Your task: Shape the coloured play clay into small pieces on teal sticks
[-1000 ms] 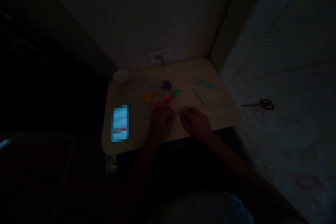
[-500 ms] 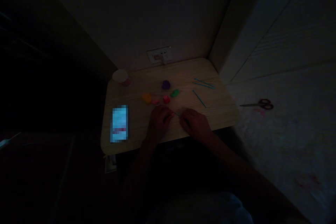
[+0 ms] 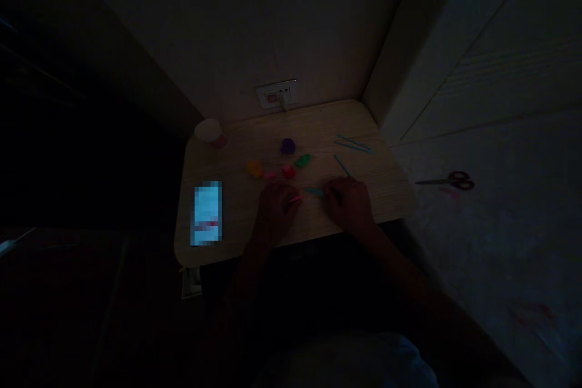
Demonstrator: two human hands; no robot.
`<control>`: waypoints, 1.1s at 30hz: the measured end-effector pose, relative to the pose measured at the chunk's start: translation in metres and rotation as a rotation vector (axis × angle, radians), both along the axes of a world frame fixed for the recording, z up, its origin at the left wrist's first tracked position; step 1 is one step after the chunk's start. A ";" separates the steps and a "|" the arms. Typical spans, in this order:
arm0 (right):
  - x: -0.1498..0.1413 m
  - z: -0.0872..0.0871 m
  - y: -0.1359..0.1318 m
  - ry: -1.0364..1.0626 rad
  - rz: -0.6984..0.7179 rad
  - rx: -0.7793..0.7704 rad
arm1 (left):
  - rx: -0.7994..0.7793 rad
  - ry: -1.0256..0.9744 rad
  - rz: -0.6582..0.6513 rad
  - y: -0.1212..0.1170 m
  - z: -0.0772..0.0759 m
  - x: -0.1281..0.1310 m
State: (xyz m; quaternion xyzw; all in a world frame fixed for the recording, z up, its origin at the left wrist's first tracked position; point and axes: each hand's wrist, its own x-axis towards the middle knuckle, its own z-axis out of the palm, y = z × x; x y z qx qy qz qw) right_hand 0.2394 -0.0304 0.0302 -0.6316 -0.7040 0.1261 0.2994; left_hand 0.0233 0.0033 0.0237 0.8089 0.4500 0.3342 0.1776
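Over the front of the small wooden table, my left hand (image 3: 274, 209) pinches a small pink piece of modelling clay (image 3: 296, 198). A slim teal modelling tool (image 3: 313, 192) sticks out leftward from my right hand (image 3: 349, 203), whose fingers are closed on it. Its tip lies just above and right of the pink piece, apart from it. Beyond my hands lie lumps of clay: orange (image 3: 255, 168), pink (image 3: 270, 175), red (image 3: 288, 171), green (image 3: 303, 160) and purple (image 3: 288, 146). The room is very dim, so finger detail is faint.
A lit phone (image 3: 207, 213) lies at the table's left, with a paper cup (image 3: 210, 133) behind it. More teal tools (image 3: 354, 144) rest at the right. Scissors (image 3: 450, 181) lie on a pale surface beside the table (image 3: 236, 224). A wall socket (image 3: 277, 95) holds a plug.
My right hand has shifted right and slightly up with the teal tool, drawing its tip away from the pink clay. More of the tool shows. My left hand has stayed nearly in place.
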 end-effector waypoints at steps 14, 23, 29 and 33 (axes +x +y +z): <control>0.009 -0.002 0.026 0.126 0.301 0.017 | 0.004 0.024 -0.005 0.002 0.004 0.003; 0.014 -0.006 0.021 0.199 0.428 0.087 | -0.013 0.025 0.011 0.002 0.001 0.002; 0.016 -0.007 0.019 0.226 0.445 0.084 | 0.017 0.017 0.025 0.000 0.000 0.002; 0.015 -0.008 0.019 0.222 0.449 0.098 | 0.040 0.008 0.017 -0.001 0.003 0.001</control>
